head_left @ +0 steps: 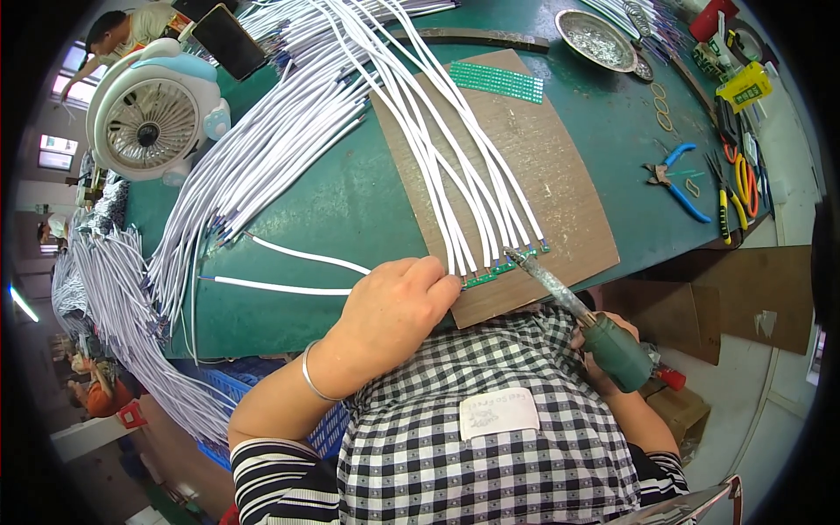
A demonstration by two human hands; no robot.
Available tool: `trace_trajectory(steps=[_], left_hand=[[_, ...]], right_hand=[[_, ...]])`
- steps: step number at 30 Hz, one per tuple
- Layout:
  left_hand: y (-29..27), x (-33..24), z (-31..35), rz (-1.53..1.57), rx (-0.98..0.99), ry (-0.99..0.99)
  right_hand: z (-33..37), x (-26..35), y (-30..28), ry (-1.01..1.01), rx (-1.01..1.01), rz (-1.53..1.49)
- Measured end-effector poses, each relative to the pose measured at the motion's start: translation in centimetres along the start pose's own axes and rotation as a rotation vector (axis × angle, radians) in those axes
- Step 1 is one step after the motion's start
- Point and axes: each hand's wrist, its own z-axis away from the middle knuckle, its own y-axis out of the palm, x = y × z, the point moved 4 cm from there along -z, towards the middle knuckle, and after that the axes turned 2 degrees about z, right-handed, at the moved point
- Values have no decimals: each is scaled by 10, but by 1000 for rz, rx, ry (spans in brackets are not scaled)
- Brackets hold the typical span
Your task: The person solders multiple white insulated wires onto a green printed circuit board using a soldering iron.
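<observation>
My right hand (598, 376) is wrapped round a soldering iron (618, 352) with a dark green handle and a pale, worn shaft. The iron's tip reaches a row of small green circuit boards (503, 268) near the front edge of a brown board (560, 201). Several white cables (442, 157) run from the far side down to these little boards. My left hand (394, 306) is closed in a pinch at the row's left end. Two white cables (289, 289) come out leftward from under it; its fingertips are partly hidden.
A bundle of white cables (254, 157) covers the table's left side beside a small fan (149, 122). A green circuit panel (496, 81) lies on the brown board. Blue-handled cutters (678, 184), other pliers (726, 197) and a metal bowl (598, 41) are at right.
</observation>
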Motion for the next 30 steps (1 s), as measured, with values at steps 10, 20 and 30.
trace_trajectory(steps=[10,20,30], left_hand=[[3,0,2,-38,-66,31],[5,5,11,-59,-125,198],[4,0,11,-126,-108,195]], right_hand=[[15,-24,6,-86,110,-98],[19,-29,13,-73,234,50],[21,-28,15,-76,155,15]])
